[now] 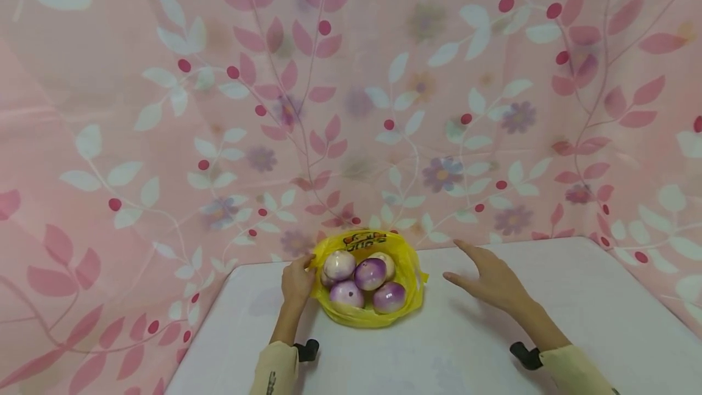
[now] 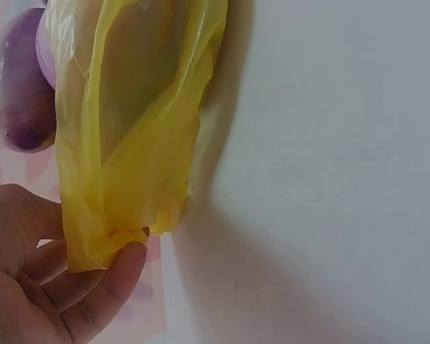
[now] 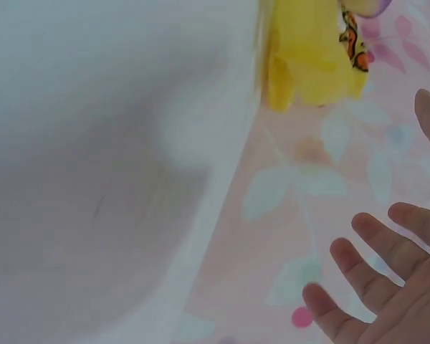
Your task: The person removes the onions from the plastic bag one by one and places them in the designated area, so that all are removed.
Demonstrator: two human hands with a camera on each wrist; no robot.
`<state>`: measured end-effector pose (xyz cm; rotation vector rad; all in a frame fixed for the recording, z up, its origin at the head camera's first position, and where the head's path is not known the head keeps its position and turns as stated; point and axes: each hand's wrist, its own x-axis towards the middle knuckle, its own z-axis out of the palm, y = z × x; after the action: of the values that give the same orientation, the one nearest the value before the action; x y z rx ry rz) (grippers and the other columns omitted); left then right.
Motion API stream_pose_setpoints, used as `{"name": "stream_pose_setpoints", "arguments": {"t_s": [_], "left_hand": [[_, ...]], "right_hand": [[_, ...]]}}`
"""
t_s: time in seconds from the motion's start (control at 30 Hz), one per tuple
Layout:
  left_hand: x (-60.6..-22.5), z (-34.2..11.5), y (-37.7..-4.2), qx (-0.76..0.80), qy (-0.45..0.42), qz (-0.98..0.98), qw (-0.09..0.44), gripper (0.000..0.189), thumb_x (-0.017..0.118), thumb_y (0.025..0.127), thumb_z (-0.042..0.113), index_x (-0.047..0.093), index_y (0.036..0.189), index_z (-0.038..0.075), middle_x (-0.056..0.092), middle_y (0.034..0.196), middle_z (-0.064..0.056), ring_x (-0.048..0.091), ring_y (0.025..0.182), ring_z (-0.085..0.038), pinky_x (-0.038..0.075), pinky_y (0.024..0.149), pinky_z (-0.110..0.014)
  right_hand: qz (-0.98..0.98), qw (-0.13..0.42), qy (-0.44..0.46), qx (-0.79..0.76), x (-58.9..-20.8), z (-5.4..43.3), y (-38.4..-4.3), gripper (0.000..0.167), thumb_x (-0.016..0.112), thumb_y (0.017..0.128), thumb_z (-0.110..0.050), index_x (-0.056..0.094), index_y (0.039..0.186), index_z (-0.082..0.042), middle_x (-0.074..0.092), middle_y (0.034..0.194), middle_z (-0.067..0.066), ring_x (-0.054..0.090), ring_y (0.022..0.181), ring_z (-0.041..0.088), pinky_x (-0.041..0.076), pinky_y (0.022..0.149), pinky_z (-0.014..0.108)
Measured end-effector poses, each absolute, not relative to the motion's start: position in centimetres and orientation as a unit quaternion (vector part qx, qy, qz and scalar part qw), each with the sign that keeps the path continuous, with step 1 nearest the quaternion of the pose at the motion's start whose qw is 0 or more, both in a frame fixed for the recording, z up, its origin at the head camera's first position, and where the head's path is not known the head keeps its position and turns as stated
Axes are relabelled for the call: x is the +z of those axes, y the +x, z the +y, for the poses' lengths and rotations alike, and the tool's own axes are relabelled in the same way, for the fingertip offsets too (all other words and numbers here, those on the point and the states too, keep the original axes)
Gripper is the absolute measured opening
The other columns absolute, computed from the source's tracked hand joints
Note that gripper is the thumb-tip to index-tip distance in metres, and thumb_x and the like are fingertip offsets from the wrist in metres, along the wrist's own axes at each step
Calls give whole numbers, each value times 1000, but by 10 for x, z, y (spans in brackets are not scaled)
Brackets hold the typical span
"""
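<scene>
A yellow plastic bag (image 1: 364,320), its mouth spread wide, sits on the table with several glossy, round, purple-and-white vegetables (image 1: 370,274) inside. At its left side my left hand (image 1: 296,282) pinches the edge of the bag; the left wrist view shows thumb and fingers (image 2: 113,290) on a corner of the thin yellow plastic (image 2: 140,172). My right hand (image 1: 490,279) is held apart from the bag on its right, fingers spread and thumb out, with nothing in it. The right wrist view shows its loose, separated fingers (image 3: 390,247).
The white-covered table (image 1: 433,352) extends on both sides of the bag. Behind it hangs a pink cloth (image 1: 351,108) with leaves and flowers. Black wrist mounts (image 1: 526,356) sit at both cuffs.
</scene>
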<state>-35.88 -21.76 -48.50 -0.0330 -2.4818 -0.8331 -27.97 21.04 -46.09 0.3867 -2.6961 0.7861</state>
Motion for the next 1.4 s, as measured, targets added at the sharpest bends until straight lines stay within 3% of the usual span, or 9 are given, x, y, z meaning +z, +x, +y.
{"name": "stream_pose_setpoints", "arguments": {"t_s": [0.2, 0.63, 0.87, 1.1, 1.23, 1.4], "left_hand": [[-483, -217, -359, -309, -12, -914, 264, 29, 72, 82, 1, 75, 111, 4, 73, 101, -19, 69, 91, -38, 54, 69, -50], [-483, -217, -356, -303, -19, -916, 263, 30, 74, 81, 0, 75, 110, 4, 73, 100, -19, 69, 90, -39, 54, 68, -50], [-484, -217, -357, -303, -21, -916, 262, 29, 74, 81, 0, 75, 110, 3, 73, 100, -19, 69, 90, -39, 54, 69, -50], [-483, -218, -356, -306, -12, -918, 253, 30, 74, 82, 1, 74, 112, 4, 73, 102, -18, 69, 90, -38, 54, 66, -47], [-483, -218, -357, -305, -16, -918, 253, 30, 73, 82, 1, 74, 112, 3, 72, 102, -19, 69, 91, -39, 54, 70, -49], [-483, -216, -357, -305, -16, -919, 251, 30, 73, 82, 2, 74, 112, 3, 72, 102, -19, 69, 92, -39, 54, 71, -50]], "right_hand": [[-928, 179, 149, 292, -457, 182, -287, 78, 72, 82, -58, 50, 143, -15, 65, 122, 7, 61, 106, 30, 51, 81, 52], [-918, 159, 174, 319, -453, 135, -299, 78, 75, 77, -60, 56, 138, -15, 67, 111, 3, 61, 91, 19, 50, 71, 34], [-928, 113, 147, 324, -448, 112, -303, 80, 75, 75, -62, 57, 136, -13, 66, 111, 4, 60, 92, 20, 50, 72, 35], [-936, 70, 128, 321, -443, 90, -307, 82, 74, 74, -65, 58, 135, -13, 66, 115, 6, 61, 99, 23, 51, 83, 45], [-938, 70, 139, 308, -443, 81, -309, 85, 73, 72, -69, 59, 135, -14, 66, 119, 6, 61, 105, 26, 50, 87, 48], [-937, 82, 163, 297, -447, 74, -313, 83, 72, 72, -70, 59, 134, -16, 66, 114, 3, 61, 100, 23, 51, 82, 45]]}}
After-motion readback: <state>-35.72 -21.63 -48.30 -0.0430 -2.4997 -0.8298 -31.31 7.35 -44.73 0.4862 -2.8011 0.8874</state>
